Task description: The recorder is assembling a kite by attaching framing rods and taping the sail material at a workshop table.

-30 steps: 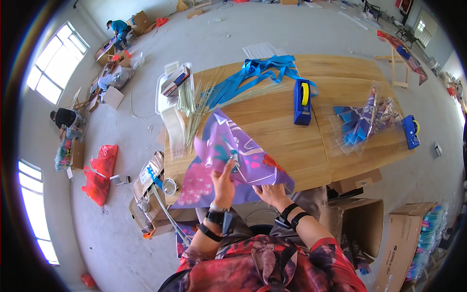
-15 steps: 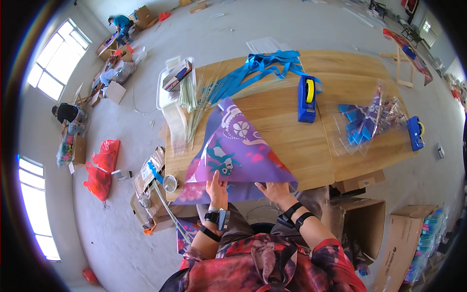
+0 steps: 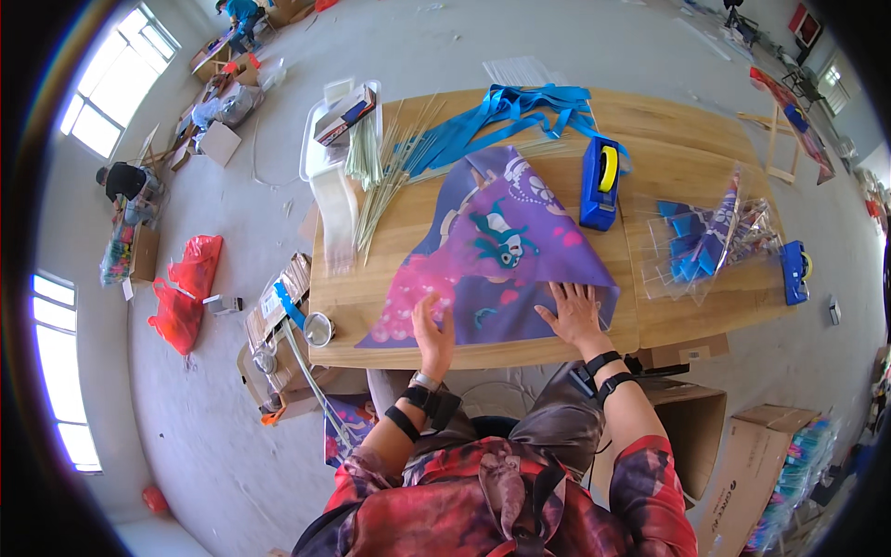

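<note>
purple and pink triangular printed kite sheet (image 3: 497, 260) lies flat on the wooden table (image 3: 696, 158), near edge. left hand (image 3: 432, 327) and right hand (image 3: 573, 311) press it, fingers spread. risk: sheet creasing, or sliding toward the blue tape dispenser (image 3: 600, 183) just behind it.

Red, pink and black tie-dye shirt, short sleeves, dark grey trousers.
The left hand (image 3: 434, 336) wears a silver bracelet and black wrist straps; the right hand (image 3: 575, 314) two black bands.
</note>
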A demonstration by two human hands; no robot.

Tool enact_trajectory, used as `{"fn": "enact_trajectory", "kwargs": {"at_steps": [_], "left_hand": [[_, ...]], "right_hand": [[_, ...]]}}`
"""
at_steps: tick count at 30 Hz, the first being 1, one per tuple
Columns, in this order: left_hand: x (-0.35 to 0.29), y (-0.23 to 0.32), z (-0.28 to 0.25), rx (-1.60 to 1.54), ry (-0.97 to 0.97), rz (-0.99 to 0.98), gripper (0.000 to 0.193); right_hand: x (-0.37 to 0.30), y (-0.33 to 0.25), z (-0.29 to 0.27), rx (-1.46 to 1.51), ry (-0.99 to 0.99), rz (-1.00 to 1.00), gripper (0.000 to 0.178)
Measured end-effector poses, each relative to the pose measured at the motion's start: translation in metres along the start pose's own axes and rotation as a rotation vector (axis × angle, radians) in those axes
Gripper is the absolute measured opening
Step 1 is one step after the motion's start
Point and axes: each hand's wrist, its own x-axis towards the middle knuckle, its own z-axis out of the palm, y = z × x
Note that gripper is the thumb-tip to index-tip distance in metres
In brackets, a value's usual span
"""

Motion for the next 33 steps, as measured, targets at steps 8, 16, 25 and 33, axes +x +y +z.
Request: {"fn": "enact_trajectory", "kwargs": {"at_steps": [8, 16, 25, 33], "left_hand": [[-0.023, -0.006, -0.032, 0.477, -0.443, 0.221, 0.067], [-0.016, -0.012, -0.048, 0.594, -0.389, 0.146, 0.067], [-0.052, 0.003, -0.050, 0.471, -0.533, 0.235, 0.065], [0.014, -0.069, -0.087, 0.616, -0.048, -0.031, 0.051]], "right_hand": [[0.009, 0.010, -0.001, -0.016, 0.028, -0.016, 0.076], [0.005, -0.007, 0.000, 0.016, 0.078, 0.011, 0.062], [-0.048, -0.067, -0.011, 0.117, 0.048, -0.286, 0.058], [-0.051, -0.047, -0.013, 0.058, 0.004, -0.202, 0.065]]}}
